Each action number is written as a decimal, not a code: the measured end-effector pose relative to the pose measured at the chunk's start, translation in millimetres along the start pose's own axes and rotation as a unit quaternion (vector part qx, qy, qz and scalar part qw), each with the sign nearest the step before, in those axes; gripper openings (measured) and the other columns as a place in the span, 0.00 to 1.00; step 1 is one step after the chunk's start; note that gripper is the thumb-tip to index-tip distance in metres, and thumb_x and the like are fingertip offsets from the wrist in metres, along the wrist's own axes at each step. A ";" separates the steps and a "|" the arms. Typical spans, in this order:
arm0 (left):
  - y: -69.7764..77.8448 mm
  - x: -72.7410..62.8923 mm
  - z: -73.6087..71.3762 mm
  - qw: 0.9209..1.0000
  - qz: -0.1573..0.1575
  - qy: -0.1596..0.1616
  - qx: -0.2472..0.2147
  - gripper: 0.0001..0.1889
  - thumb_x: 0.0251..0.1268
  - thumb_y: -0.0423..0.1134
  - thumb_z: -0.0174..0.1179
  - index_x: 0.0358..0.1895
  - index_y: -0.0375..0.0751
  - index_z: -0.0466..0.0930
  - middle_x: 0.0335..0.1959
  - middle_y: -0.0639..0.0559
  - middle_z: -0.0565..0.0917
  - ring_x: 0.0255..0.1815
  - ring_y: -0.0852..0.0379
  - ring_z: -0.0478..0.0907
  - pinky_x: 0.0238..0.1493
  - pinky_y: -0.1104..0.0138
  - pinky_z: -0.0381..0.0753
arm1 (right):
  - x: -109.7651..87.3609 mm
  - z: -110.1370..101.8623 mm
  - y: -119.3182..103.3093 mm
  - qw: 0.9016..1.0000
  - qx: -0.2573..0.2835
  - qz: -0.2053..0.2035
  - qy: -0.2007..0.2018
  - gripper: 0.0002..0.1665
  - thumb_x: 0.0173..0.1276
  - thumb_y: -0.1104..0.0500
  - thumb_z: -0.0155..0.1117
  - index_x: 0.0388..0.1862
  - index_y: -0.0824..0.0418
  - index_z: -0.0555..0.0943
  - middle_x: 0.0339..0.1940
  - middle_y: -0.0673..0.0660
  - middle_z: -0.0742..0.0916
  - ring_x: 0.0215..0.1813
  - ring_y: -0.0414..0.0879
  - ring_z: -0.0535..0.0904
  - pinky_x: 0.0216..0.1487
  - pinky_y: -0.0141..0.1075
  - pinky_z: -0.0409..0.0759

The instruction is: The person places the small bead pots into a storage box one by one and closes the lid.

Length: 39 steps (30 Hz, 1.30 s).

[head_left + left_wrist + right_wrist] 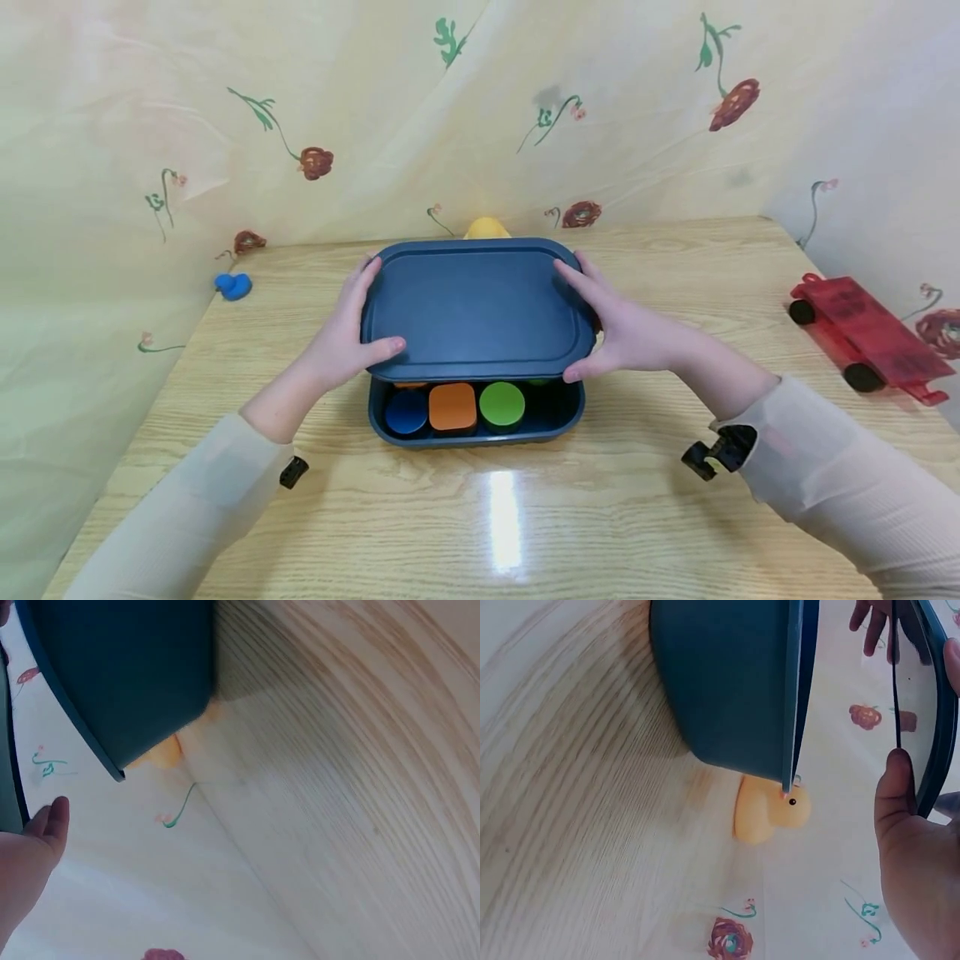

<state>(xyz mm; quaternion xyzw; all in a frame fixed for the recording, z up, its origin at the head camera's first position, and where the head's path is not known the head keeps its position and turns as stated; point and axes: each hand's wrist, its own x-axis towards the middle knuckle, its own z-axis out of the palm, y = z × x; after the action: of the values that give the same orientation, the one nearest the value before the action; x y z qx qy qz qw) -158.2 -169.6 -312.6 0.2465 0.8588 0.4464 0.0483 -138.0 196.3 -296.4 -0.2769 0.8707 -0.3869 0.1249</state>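
Both hands hold a dark blue lid (480, 308) level over a matching open box (480, 442). My left hand (347, 340) grips the lid's left end, thumb on top and fingers along the edge. On the opposite end, my right hand (618, 329) grips it the same way. A gap shows between lid (933, 750) and box (727, 682) in the right wrist view. Along the box's front lie a blue round block (407, 412), an orange square block (452, 408) and a green round block (502, 406). The lid hides most of the inside.
A yellow toy duck (759, 814) stands on the wooden table (360, 517) just behind the box. At the far left sits a small blue duck (234, 286). On the right is a red toy car (862, 333) with black wheels. Flowered cloth (420, 125) hangs behind the table.
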 end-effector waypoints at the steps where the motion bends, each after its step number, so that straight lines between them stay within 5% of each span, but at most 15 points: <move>1: 0.1 -0.7 -0.1 1.000 -0.002 -0.008 0.007 0.50 0.58 0.46 0.61 0.76 0.52 0.33 0.75 0.51 0.30 0.74 0.46 0.33 0.65 0.40 0.44 | -0.2 0.1 0.6 1.000 0.002 -0.001 0.003 0.72 0.46 0.53 0.79 0.77 0.52 0.36 0.75 0.54 0.31 0.75 0.59 0.35 0.62 0.56 0.61; 11: 0.5 -1.4 0.3 0.999 -0.017 -0.036 0.013 0.56 0.52 0.51 0.66 0.76 0.55 0.31 0.75 0.52 0.27 0.74 0.44 0.31 0.64 0.37 0.43 | -4.5 4.3 4.7 1.000 0.023 -0.001 -0.002 0.71 0.48 0.55 0.78 0.77 0.53 0.35 0.74 0.54 0.30 0.74 0.58 0.34 0.62 0.55 0.61; 18: -5.4 -5.8 -3.7 0.998 -0.021 -0.056 0.008 0.59 0.49 0.58 0.67 0.75 0.56 0.30 0.75 0.52 0.27 0.74 0.44 0.30 0.63 0.36 0.43 | -7.3 9.0 5.1 0.998 -0.050 -0.024 -0.011 0.76 0.43 0.48 0.80 0.77 0.54 0.34 0.74 0.61 0.30 0.74 0.61 0.31 0.64 0.56 0.59; 26: -8.5 -14.2 -6.0 0.993 -0.016 -0.109 0.035 0.66 0.39 0.63 0.71 0.75 0.57 0.28 0.74 0.47 0.25 0.73 0.40 0.27 0.62 0.35 0.44 | -9.0 6.4 7.3 0.999 -0.003 -0.029 -0.015 0.77 0.43 0.52 0.81 0.77 0.53 0.33 0.75 0.58 0.33 0.74 0.60 0.41 0.60 0.52 0.66; 34: -15.5 -20.0 -2.5 0.987 0.004 -0.151 0.050 0.71 0.33 0.70 0.70 0.75 0.56 0.26 0.73 0.42 0.24 0.72 0.36 0.26 0.61 0.34 0.46 | -13.4 5.7 11.7 0.999 -0.031 -0.038 -0.015 0.75 0.43 0.50 0.81 0.77 0.57 0.35 0.76 0.61 0.37 0.73 0.61 0.47 0.57 0.48 0.69; 39: -15.0 -23.5 -0.8 0.984 0.013 -0.162 0.072 0.70 0.33 0.65 0.73 0.75 0.56 0.27 0.73 0.42 0.24 0.72 0.35 0.30 0.61 0.36 0.51 | -17.4 9.1 15.8 0.998 -0.046 -0.038 -0.016 0.75 0.43 0.49 0.81 0.77 0.58 0.37 0.76 0.63 0.39 0.72 0.62 0.48 0.54 0.46 0.70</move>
<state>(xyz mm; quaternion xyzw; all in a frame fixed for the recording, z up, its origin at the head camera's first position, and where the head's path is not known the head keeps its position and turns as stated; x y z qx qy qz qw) -143.5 -188.3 -327.2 0.3293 0.8666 0.3378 0.1628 -125.9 209.5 -314.2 -0.3212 0.8742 -0.3468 0.1108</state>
